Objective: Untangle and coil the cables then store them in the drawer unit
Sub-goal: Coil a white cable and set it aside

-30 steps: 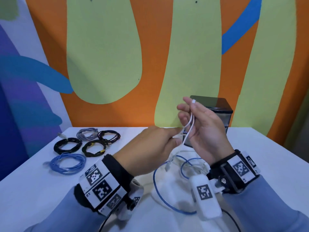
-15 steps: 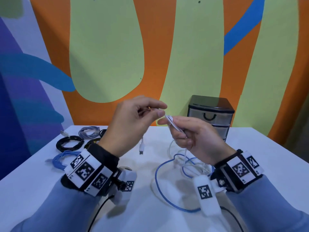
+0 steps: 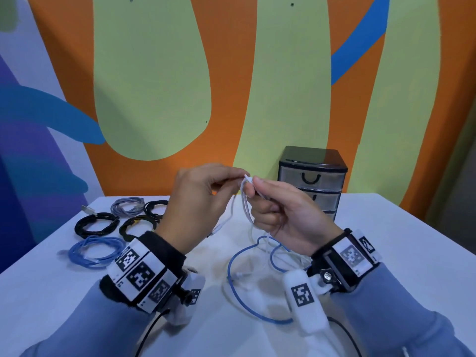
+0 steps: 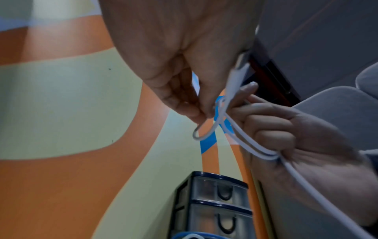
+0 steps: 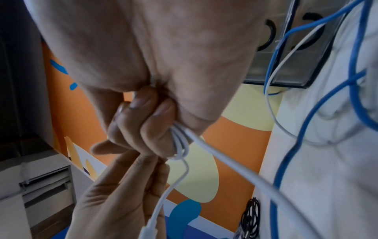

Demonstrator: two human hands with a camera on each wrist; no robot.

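Head view: both hands raised above white worktop [image 3: 386, 253], in front of drawer unit [image 3: 313, 181] at back by the wall. Left hand [image 3: 198, 204] pinching white cable [image 3: 246, 202] w/ thumb & forefinger near top bend; right hand [image 3: 280, 217] w/ fingers curled round same cable, several strands bunched in the grip. Rest of white cable dropping to worktop, mixed w/ loose blue cable [image 3: 242, 289] lying in open loops under right wrist. Far left on worktop: coiled blue cable [image 3: 94, 251], coiled black cable [image 3: 96, 224], grey coil [image 3: 127, 206], two more dark coils [image 3: 137, 226] beside them. All drawers closed.

Left wrist view: left hand [image 4: 184, 64] fingertips nipping a small loop of white cable [image 4: 206, 129]; connector end lying across the palm side. Right hand [image 4: 296, 137] fisted on doubled strands just beside. Drawer unit [image 4: 212, 203] below, blue cable partly visible at bottom edge.

Right wrist view: right hand [image 5: 155, 80] clenched on bundle of white cable [image 5: 180, 142]; left hand [image 5: 122, 190] fingers touching from below, one strand w/ plug hanging down. Blue cable [image 5: 296, 145] looping over worktop at right; black coil at lower right.
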